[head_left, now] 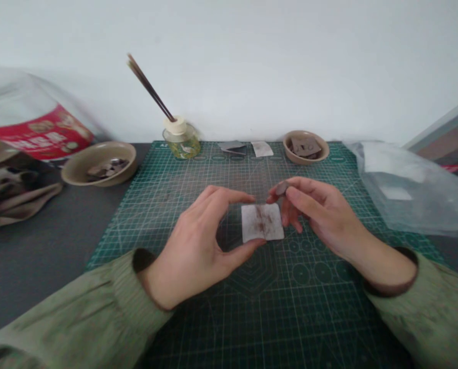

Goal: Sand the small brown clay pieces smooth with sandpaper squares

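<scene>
A small white square sheet with brown smudges [262, 222] lies on the green cutting mat [252, 277]. My left hand [208, 238] is around its left part, the thumb at the lower edge and the index finger along the upper edge. Just right of the sheet, my right hand [319, 212] pinches a small grey-brown round piece [282, 188] between thumb and index finger, slightly above the mat. Its other fingers are partly curled near the sheet's right edge.
At the back stand a reed diffuser [182, 140], grey sheets [232, 147], another white square [262, 149] and a bowl of brown pieces [306, 160]. On the left are a second bowl [98, 177], a cloth [21, 205] and a large jar [33, 118]; a plastic bag [413, 189] lies right.
</scene>
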A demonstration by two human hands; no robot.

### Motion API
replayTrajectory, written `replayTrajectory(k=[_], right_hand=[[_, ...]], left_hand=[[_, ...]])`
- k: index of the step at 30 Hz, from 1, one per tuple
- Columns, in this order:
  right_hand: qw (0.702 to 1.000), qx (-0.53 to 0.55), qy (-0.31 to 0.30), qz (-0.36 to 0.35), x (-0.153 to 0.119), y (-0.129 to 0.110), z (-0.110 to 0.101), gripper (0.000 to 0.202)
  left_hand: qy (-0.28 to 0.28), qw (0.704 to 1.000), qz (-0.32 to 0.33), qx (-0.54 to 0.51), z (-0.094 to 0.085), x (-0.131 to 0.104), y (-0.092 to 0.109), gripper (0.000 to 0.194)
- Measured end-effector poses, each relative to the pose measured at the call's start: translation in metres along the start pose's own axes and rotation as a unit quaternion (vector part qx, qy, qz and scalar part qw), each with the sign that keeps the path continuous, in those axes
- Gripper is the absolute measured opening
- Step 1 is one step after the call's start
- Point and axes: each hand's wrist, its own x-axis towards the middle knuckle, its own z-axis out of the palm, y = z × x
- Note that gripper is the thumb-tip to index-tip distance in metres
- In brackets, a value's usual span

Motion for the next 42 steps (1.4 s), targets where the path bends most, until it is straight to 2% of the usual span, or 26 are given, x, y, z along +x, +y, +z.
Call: replayTrajectory(k=[2,5,9,14,21,24,30,35,42], right_hand=[[0.998,-0.05,0.026,0.008,0.001,0.0,-0.001,0.034],[0.997,-0.079,0.01,0.023,0.001,0.001,-0.001,0.041],[0.996,-0.054,-0.058,0.048,-0.001,0.001,0.0,0.041],[0.986,-0.033,-0.148,0.067,-0.002,0.0,0.001,0.041],[0.973,-0.064,-0.204,0.083,-0.004,-0.002,0.001,0.046],[0.978,-0.045,-0.191,0.068,-0.004,0.001,-0.001,0.044],[0.994,-0.063,-0.084,0.004,-0.003,0.0,0.001,0.028],[0.982,-0.173,-0.058,-0.041,-0.005,-0.003,0.001,0.026],[0.959,-0.277,-0.053,-0.037,-0.004,0.0,0.002,0.021]], left_hand=[[-0.036,0.999,-0.017,0.01,0.003,-0.001,-0.004,0.057],[-0.056,0.998,-0.02,0.015,0.004,-0.001,-0.006,0.056],[-0.029,1.0,-0.002,-0.008,0.002,-0.001,-0.003,0.058],[0.009,0.998,0.038,-0.048,-0.002,0.002,0.003,0.037],[0.036,0.995,0.077,-0.053,-0.006,0.005,0.007,0.022],[0.04,0.995,0.071,-0.053,-0.006,0.005,0.008,0.021],[0.042,0.996,0.055,-0.051,-0.004,0.004,0.005,0.024],[0.037,0.998,0.035,-0.048,-0.003,0.003,0.004,0.022],[0.041,0.998,0.031,-0.039,-0.002,0.002,0.004,0.022]])
